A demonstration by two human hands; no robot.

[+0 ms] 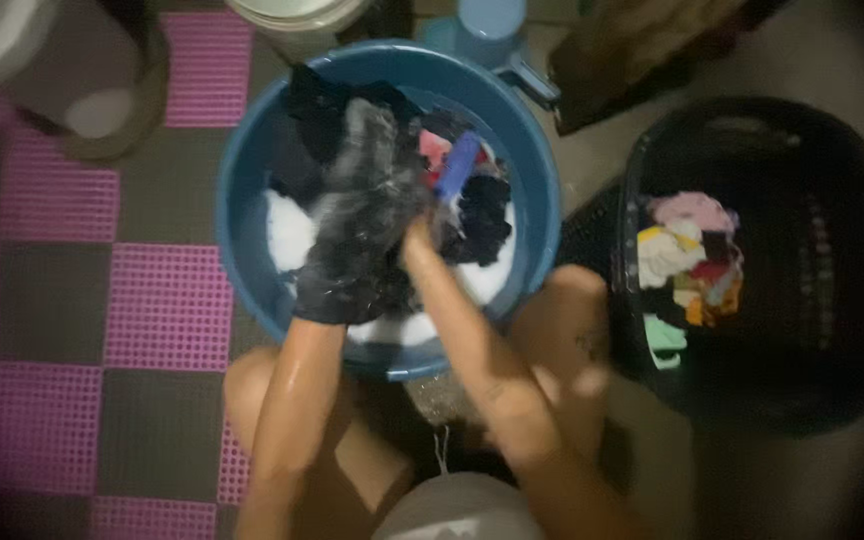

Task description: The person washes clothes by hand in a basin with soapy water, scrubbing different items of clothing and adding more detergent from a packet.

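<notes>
While the dark soapy cloth garment [367, 190] runs from six to twelve o'clock over the round blue plastic basin [242, 190], the left hand [337, 285] is buried in its lower end and the right hand [420, 240] clamps its three-o'clock edge, both equally close.

- Dim light is falling from above, leaving the whole head view murky and grainy.
- Motion blur is smearing the dark wet garment [362, 215] and the hands working it.
- Dark vignetting is closing in at the right edge and corners, swallowing the black laundry basket [802, 330].
- White suds are glaring softly inside the blue basin [242, 200].
- The pink floor tiles [167, 305] are looking soft, slightly out of focus.
</notes>
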